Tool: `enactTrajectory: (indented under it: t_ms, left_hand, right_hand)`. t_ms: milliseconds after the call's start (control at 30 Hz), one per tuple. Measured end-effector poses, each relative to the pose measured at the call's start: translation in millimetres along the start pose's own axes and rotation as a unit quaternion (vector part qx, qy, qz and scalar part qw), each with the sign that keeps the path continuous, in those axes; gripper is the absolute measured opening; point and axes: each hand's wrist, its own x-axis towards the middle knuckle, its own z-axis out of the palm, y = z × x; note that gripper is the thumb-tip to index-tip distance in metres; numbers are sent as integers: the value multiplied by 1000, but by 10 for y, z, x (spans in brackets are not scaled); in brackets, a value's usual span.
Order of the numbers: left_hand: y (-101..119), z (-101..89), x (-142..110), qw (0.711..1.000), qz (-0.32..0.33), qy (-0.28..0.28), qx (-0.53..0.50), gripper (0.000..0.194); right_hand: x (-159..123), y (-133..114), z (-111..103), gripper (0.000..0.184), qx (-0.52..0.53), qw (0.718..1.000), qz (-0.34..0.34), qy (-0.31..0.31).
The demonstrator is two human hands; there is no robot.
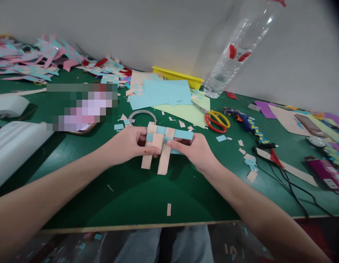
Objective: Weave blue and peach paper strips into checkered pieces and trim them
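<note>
Above the green table (142,204), the interlaced paper strips (157,141) are held with forearms (79,166) stretched forward. Their left side is pinched by the left hand (129,143), the right by the right hand (199,150). In the clear bottle (235,54), a little liquid (218,81) is seen; the yellow tray's (180,77) inside is hidden.

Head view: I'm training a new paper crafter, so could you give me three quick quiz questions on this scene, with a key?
1. True or false: the left hand and the right hand both hold the crossed paper strips.
2. Which handle colours do the scissors have? A) blue and white B) red and yellow C) black and green
3. Fill in: the blue sheet lies partly over another sheet, coloured pale ____.

Key: 1. true; 2. B; 3. green
</note>
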Motion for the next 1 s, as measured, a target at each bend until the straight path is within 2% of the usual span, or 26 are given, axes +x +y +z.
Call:
enactTrajectory:
  t_ms: [367, 667, 767, 1000]
  left_hand:
    - [-5, -8, -12, 999, -15, 15, 44, 37]
    - [-6, -2, -18, 996, -16, 29, 79, 40]
    - [-16, -12, -11, 998, -27, 15, 58, 41]
    - [10, -36, 7, 999, -22, 18, 37, 29]
  right_hand:
    - [-2, 20, -3, 29, -24, 1000, -16, -12]
    - [-3, 37, -9, 29, -120, 992, -39, 3]
    - [-5, 35, -8, 29, -113, 993, -37, -1]
    - [-17, 10, -2, 29, -86, 996, -30, -5]
